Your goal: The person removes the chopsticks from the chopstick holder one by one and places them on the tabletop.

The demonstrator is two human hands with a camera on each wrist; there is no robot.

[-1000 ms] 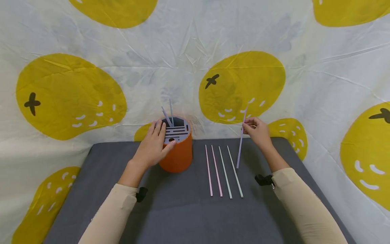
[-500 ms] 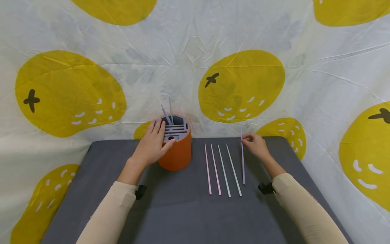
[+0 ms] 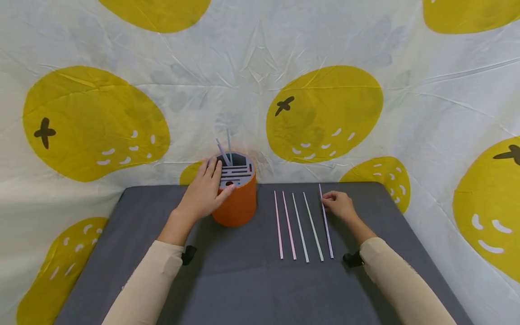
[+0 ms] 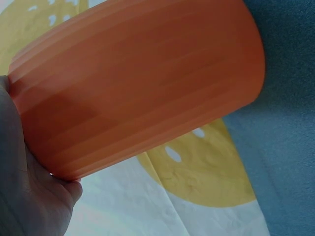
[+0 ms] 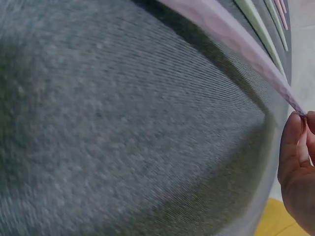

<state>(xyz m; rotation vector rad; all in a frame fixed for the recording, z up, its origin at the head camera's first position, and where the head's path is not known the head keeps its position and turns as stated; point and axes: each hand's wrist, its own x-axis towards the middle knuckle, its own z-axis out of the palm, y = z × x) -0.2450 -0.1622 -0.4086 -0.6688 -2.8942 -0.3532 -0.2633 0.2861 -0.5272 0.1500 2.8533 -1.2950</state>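
My left hand [image 3: 203,194] grips the orange holder [image 3: 239,205] at the mat's [image 3: 243,289] far edge; two straws [image 3: 225,152] stand in its slotted grey insert. My right hand [image 3: 339,205] seems to pinch the purple straw [image 3: 326,222] lying rightmost in the row of five.

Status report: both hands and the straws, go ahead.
Left hand grips orange holder. Right hand pinches purple straw, fifth in row on grey mat. Nothing in the way.

Five straws [image 3: 301,225] lie right of the holder [image 3: 237,194]
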